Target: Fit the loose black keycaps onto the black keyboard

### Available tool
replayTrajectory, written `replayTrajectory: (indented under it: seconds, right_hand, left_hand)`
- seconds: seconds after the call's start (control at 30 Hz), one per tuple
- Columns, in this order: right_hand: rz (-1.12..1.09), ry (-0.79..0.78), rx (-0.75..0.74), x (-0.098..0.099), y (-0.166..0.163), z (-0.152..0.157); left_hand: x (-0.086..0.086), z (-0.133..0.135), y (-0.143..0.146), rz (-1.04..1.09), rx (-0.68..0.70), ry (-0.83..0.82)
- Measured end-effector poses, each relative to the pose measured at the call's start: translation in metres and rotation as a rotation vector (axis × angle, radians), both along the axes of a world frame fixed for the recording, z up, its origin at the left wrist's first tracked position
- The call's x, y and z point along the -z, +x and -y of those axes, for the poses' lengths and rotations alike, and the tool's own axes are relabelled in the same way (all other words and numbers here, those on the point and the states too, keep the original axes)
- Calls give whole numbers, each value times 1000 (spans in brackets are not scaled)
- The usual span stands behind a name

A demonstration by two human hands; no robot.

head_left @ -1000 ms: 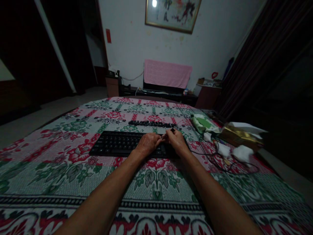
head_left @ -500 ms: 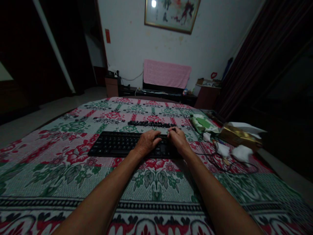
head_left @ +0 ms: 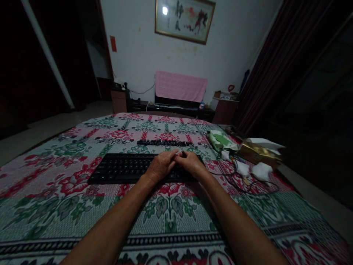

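A black keyboard (head_left: 118,169) lies flat on the patterned tablecloth in front of me, both hands over its right part. My right hand (head_left: 190,162) is closed on a small dark tool with thin prongs pointing up and away, which looks like a keycap puller (head_left: 182,150). My left hand (head_left: 161,163) is closed too, its fingertips meeting the right hand's fingertips; whatever they pinch is too small to make out. Beyond the keyboard, loose black keycaps (head_left: 162,142) form a long row. Under my hands, part of the keyboard is hidden.
To the right lie a green wipes pack (head_left: 222,140), a gold tissue box (head_left: 256,152), crumpled white tissues (head_left: 261,171) and a looped black cable (head_left: 237,184). The floral tablecloth (head_left: 63,209) covers the table. Farther back, a pink towel (head_left: 180,86) drapes over a screen.
My hands have come together; the right hand moved left to the left hand's fingertips, and the tool's prongs now show pointing up. The camera view has shifted slightly.
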State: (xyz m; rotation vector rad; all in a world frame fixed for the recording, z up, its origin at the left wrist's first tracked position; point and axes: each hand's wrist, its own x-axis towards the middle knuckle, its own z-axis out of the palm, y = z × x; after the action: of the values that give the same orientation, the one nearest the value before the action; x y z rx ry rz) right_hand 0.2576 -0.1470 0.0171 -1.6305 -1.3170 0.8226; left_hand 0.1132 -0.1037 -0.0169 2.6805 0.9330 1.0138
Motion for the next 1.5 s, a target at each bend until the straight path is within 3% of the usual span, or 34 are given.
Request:
replayTrajectory:
  seconds: [0.3, 0.37, 0.5, 0.6, 0.8, 1.07, 1.5]
  right_hand:
    - [155, 48, 71, 8, 4, -3]
    - [186, 86, 83, 5, 18, -8]
    - [381, 120, 249, 2, 60, -35]
    - [592, 40, 326, 7, 89, -61]
    - [844, -69, 301, 23, 117, -98]
    - [908, -65, 247, 38, 123, -109]
    - [870, -25, 228, 41, 126, -110]
  left_hand:
    - [-1, -4, -5, 26, 55, -16]
    - [-3, -6, -8, 11, -23, -15]
    - [-2, -12, -15, -65, -218, -26]
    - [0, -14, -17, -146, -243, -51]
    - [3, -15, -16, -169, -244, -84]
    - [1, -13, -15, -192, -251, -98]
    - [2, -14, -14, -175, -245, -73]
